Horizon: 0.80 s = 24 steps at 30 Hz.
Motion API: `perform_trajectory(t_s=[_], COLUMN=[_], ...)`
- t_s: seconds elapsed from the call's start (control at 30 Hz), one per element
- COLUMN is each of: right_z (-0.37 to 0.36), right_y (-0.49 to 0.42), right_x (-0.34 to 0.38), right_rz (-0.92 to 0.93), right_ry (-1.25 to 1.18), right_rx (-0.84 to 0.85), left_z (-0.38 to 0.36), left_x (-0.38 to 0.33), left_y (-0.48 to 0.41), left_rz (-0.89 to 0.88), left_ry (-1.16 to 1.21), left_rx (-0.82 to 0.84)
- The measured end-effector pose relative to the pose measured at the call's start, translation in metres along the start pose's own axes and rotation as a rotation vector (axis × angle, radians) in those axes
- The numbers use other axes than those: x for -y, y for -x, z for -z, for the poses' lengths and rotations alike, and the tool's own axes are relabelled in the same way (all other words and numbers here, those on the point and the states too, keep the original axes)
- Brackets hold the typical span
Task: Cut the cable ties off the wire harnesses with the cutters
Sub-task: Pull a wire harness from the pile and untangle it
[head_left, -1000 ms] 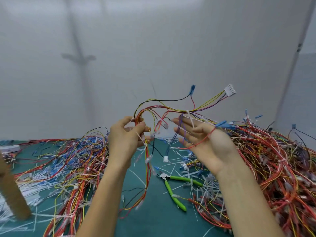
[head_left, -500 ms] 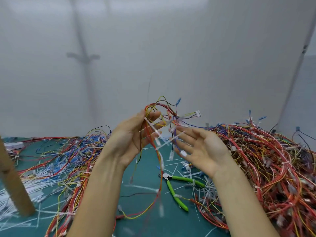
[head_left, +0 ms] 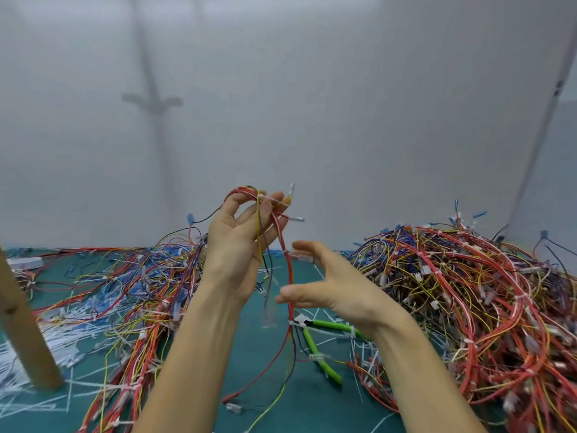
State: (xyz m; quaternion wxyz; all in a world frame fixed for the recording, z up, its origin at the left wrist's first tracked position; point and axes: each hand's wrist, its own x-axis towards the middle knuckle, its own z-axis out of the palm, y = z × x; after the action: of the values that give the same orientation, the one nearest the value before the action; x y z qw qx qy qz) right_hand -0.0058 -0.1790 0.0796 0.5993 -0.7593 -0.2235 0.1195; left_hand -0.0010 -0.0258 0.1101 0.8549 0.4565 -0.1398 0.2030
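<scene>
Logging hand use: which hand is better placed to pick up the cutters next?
Probably right. The right hand is open and nearest the cutters; the left hand grips the harness.

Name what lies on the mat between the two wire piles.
Head view: the green cutters and scattered white ties, plus the tail of the harness that the left hand holds up.

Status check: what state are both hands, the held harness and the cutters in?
Left hand: raised, gripping the harness top.
Harness: hanging down, lower end on the mat, cable ties on it.
Right hand: open, empty, beside the hanging wires.
Cutters: lying on the mat, unheld.
</scene>
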Motion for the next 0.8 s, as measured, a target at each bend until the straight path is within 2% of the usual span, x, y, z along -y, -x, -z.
perform_trajectory(t_s=[0.07, 0.13, 0.27, 0.37, 0.5, 0.63, 0.67, 0.7, 0.8], right_z=[-0.001, 0.0, 0.009, 0.014, 0.016, 0.022, 0.024, 0.026, 0.031], right_y=[-0.003, -0.003, -0.003, -0.005, -0.005, 0.0, 0.002, 0.005, 0.012], right_x=[-0.004, -0.005, -0.005, -0.001, 0.005, 0.008, 0.008, 0.008, 0.005], right_rz=[-0.074, -0.072, 0.051, 0.147, 0.239, 0.301, 0.304, 0.297, 0.178], right_ry=[-0.042, -0.01, -0.172, -0.406, -0.551, -0.533, -0.51, -0.475, -0.251], right_rx=[0.085, 0.122, -0.012, -0.144, -0.237, -0.219, -0.186, -0.141, -0.004], left_z=[0.002, 0.003, 0.008, 0.012, 0.011, 0.015, 0.015, 0.016, 0.017], left_x=[0.0, -0.001, -0.004, -0.006, -0.006, -0.009, -0.009, -0.008, -0.005], left_y=[-0.002, -0.004, -0.01, -0.011, -0.009, -0.003, -0.003, -0.003, -0.007], left_rz=[-0.037, -0.058, -0.033, 0.08, 0.249, 0.383, 0.402, 0.405, 0.319], left_ry=[0.049, 0.103, 0.263, 0.348, 0.465, 0.83, 0.857, 0.814, 0.45], left_rx=[-0.018, -0.046, -0.162, -0.218, -0.162, 0.0, -0.001, -0.022, -0.12])
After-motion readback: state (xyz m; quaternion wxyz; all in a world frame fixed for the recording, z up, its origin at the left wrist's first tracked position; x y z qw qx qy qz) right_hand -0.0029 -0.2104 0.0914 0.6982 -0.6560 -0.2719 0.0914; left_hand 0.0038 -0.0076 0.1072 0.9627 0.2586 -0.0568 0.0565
